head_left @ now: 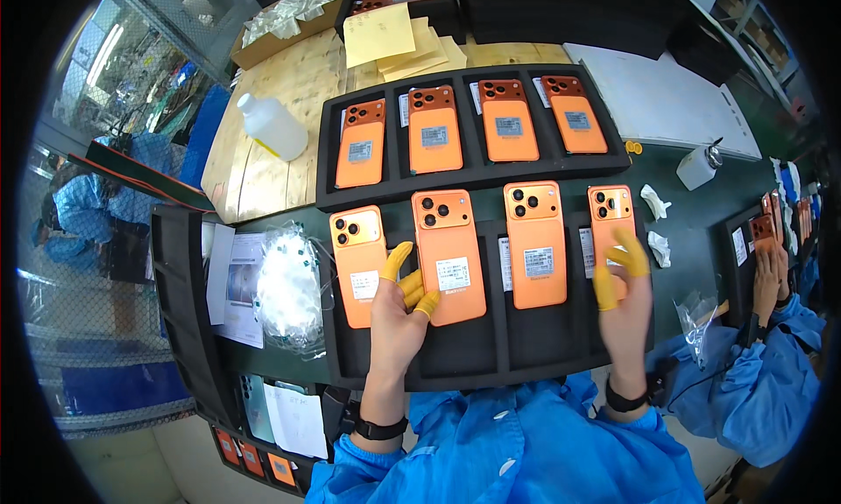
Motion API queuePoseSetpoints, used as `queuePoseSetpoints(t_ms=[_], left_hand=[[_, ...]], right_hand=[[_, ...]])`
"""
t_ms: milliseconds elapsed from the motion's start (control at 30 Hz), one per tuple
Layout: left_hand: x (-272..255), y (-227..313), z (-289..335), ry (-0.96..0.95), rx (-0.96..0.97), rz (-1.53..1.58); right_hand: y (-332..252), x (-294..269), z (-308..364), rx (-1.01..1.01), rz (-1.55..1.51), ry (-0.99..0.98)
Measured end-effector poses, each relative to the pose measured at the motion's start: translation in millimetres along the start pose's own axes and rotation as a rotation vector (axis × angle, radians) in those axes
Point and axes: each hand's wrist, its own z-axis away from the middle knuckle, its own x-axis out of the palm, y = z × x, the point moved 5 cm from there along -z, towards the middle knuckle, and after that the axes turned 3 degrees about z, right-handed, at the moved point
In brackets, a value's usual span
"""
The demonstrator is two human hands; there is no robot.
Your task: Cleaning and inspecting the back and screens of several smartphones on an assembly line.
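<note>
So there's a row of four orange smartphones, camera side up, over the near black tray on the green counter. The left grip is at the left edge of the second phone, fingers half curled, thumb by its lower left side. The right grip is curled over the lower part of the fourth phone. Honestly can't tell if either one is actually pinching or just resting there, since the fingers hide the contact.

Handling-wise, I'd expect each phone to be stiff and slim, fairly light but dense for its size. The backs look smooth, so I'd guess a bit slippery. The yellow finger cots probably add some bite and keep smudges off. Glass or lenses would be the fragile part, so I'd treat a drop or a knock on a corner as the big risk.

Where to grab: the two long sides, around mid-length or a little below, thumb on one edge and fingers on the other. I'd stay off the raised camera block and not drag a thumb across the white label, it might lift or crease.
</note>
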Motion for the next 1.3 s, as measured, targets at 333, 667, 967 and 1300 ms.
queuePoseSetpoints(t_ms=[333, 667, 967, 1300], left_hand=[[24, 28, 0, 0.048, 0.133, -1.106], [26, 50, 18, 0.361, 0.224, -1.378], [-50, 16, 91, 0.891, 0.464, -0.930], [-84, -3, 83, 0.749, 0.341, -0.916]], right_hand=[[63, -64, 7, 0.088, 0.063, 0.219], [82, -59, 7, 0.097, -0.059, 0.134], [90, -68, 12, 0.177, -0.102, 0.123], [92, -73, 9, 0.232, 0.013, 0.303]])
